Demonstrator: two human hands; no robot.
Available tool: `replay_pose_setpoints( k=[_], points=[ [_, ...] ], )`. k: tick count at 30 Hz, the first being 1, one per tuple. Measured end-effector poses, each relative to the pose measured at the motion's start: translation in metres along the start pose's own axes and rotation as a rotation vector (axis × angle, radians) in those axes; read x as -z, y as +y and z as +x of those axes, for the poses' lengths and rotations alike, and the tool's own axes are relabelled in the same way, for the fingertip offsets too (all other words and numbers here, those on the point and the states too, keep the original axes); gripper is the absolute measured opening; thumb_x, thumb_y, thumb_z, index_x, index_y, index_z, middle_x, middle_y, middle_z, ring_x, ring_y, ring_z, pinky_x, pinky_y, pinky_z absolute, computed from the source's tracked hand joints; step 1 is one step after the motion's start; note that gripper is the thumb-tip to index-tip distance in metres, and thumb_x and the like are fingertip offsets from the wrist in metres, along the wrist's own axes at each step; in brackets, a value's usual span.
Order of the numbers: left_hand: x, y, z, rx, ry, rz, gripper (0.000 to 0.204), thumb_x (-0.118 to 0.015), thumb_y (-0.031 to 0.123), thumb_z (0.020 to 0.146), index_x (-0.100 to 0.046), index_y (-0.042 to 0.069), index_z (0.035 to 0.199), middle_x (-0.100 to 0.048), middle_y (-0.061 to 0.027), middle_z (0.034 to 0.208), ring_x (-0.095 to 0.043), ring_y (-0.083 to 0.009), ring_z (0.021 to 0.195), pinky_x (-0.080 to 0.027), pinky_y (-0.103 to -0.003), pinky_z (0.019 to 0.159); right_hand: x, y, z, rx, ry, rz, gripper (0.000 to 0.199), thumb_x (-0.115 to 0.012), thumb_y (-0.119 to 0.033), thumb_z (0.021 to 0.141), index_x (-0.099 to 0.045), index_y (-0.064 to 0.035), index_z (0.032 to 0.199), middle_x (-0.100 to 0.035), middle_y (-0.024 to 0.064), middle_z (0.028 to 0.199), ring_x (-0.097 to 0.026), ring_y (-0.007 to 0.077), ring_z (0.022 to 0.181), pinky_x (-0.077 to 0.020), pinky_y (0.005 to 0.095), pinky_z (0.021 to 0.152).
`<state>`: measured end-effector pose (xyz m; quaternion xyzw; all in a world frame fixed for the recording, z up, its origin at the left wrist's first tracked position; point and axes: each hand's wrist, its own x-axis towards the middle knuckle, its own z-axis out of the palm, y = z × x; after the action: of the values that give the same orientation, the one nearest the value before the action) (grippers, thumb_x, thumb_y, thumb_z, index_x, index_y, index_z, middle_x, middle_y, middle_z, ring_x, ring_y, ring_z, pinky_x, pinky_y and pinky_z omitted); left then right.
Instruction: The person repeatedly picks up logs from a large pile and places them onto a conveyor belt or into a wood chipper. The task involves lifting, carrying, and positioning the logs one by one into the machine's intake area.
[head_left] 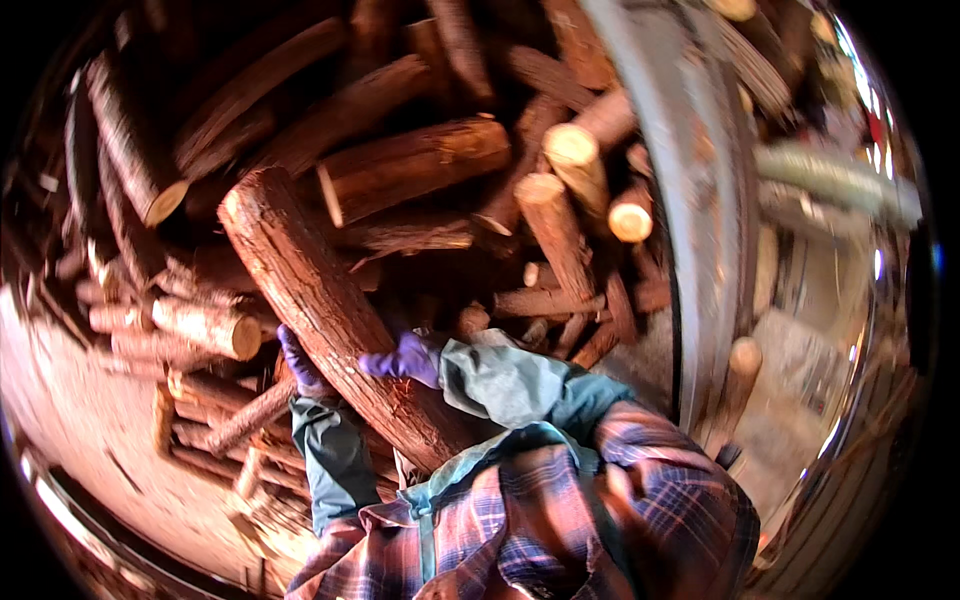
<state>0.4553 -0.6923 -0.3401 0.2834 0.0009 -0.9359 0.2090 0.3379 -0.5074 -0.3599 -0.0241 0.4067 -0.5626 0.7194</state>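
A thick, reddish-brown log (310,275) with rough bark slants across the front of my body. Its far end is raised toward the upper left and its near end meets my apron. On the log's left side is my left hand (302,365) in a purple glove, its fingers against the bark. My right hand (408,362), gloved alike, grips from the right, fingers reaching onto the top. The undersides of both hands are hidden. Just beyond lies another cut log (415,170) on the heap.
Many logs are heaped ahead, including a pale-ended log (560,235) and a thinner log (135,150). Shorter logs (215,328) are stacked at left. A grey metal beam (690,190) runs along the right. Beyond it stands a log (738,385) near pale slabs.
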Motion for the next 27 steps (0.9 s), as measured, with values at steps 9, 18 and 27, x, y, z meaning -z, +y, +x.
replay_pose_setpoints(
  k=[9,18,27],
  points=[
    [-0.208,-0.17,-0.084,-0.091,-0.065,0.57,0.064,-0.061,0.044,0.086,-0.046,0.004,0.133,-0.055,-0.0101,0.12,-0.052,-0.0244,0.113,-0.04,-0.038,0.104,-0.06,-0.264,-0.279,0.628,0.257,-0.542,0.081,-0.081,-0.025,0.08,-0.036,-0.002,0.143,-0.058,0.0126,0.125,-0.052,0.0184,0.111,-0.0459,0.0364,0.094],
    [-0.387,-0.449,-0.089,0.488,-0.888,0.944,0.087,-0.073,0.057,0.077,-0.046,-0.001,0.136,-0.063,-0.0164,0.119,-0.061,-0.0288,0.112,-0.044,-0.041,0.104,0.089,-0.26,-0.671,0.413,0.922,-0.806,0.083,-0.081,-0.019,0.076,-0.038,-0.0078,0.145,-0.048,0.0122,0.139,-0.039,0.0248,0.132,-0.0412,0.0391,0.103],
    [-0.182,-0.428,-0.064,0.59,-0.41,1.149,0.036,-0.063,0.029,0.094,-0.062,0.005,0.121,-0.069,-0.008,0.103,-0.065,-0.018,0.088,-0.053,-0.031,0.077,0.163,-0.211,-0.687,0.608,1.279,-1.03,0.053,-0.066,-0.025,0.091,-0.051,0.0008,0.135,-0.055,0.0132,0.134,-0.05,0.025,0.126,-0.0372,0.038,0.109]
  ],
)
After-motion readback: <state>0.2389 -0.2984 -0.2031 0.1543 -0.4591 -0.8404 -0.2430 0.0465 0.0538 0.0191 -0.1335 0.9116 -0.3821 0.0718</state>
